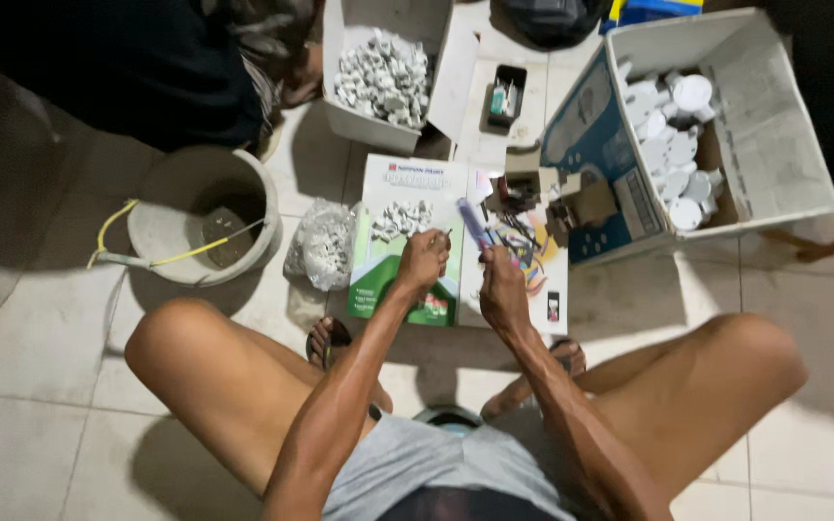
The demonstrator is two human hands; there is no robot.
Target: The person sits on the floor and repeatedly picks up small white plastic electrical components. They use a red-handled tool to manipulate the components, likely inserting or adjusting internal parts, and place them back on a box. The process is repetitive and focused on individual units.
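Note:
My left hand (423, 260) is closed around a small part, pinched at the fingertips over a flat green and white carton (378, 193). My right hand (500, 280) grips a purple-handled tool (473, 223), its tip pointing up and left toward the left hand. A small heap of white plastic parts (403, 219) lies on the carton just beyond my left hand. Coloured wires and small bits (521, 243) lie on a white sheet under my right hand.
A clear bag of white parts (325, 243) sits left of the carton. A grey bucket (207, 214) stands at the left. Two cardboard boxes hold white parts, one at the back (385, 77) and one at the right (726, 116). My knees flank the work area.

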